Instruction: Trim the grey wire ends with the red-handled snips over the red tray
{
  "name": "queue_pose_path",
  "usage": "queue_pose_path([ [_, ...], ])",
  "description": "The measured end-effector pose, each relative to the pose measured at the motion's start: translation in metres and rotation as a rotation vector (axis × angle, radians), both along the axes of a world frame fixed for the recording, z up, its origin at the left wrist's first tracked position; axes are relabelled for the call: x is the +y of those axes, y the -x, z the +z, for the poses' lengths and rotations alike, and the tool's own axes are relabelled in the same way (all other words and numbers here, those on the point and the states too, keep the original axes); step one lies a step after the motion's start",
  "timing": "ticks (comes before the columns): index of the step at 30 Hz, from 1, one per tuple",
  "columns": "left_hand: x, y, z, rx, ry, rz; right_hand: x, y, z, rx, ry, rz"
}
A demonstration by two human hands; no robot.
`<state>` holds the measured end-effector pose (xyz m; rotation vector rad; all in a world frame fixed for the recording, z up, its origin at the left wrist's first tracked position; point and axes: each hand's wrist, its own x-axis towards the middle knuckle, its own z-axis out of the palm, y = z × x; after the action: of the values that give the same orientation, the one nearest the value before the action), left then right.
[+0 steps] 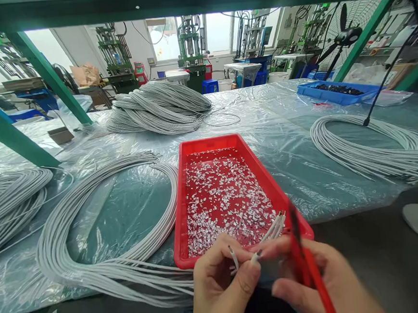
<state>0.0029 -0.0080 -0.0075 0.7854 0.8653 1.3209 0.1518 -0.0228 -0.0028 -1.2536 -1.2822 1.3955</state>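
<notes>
My left hand (219, 286) is closed, pinching the stripped end of a thin grey cable (272, 228) between thumb and fingers, just in front of the near edge of a red tray (181, 178). My right hand (323, 282) is closed round a red-handled tool (304, 260) that points up beside the cable ends. Its fingertips meet the left hand at the cable. Several bare wire tips fan out above the tray's near right corner. The tray holds a layer of small silvery foil scraps (227, 198).
Grey cable coils lie on the plastic-covered table: one loop (94, 262) left of the tray, one pile (3, 206) far left, one heap (158, 107) behind, one coil (371, 148) right. A blue tray (337, 93) sits back right. Green frame posts (8, 133) slant at left.
</notes>
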Motion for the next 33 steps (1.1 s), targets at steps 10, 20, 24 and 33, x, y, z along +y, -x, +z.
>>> queue_pose_path([
  [10, 0.010, 0.026, 0.013, 0.138, 0.066, 0.020, 0.014, 0.035, -0.013, 0.447, 0.058, -0.134],
  [20, 0.015, 0.024, 0.015, 0.252, -0.117, -0.109, 0.014, 0.022, -0.011, 0.082, -0.035, -0.083],
  [24, 0.014, 0.022, 0.014, 0.291, -0.135, -0.088, 0.018, 0.020, -0.012, -0.033, -0.203, 0.019],
  [33, 0.008, 0.008, 0.024, 0.381, -0.043, 0.127, 0.013, 0.032, -0.005, 0.026, -0.117, -0.202],
])
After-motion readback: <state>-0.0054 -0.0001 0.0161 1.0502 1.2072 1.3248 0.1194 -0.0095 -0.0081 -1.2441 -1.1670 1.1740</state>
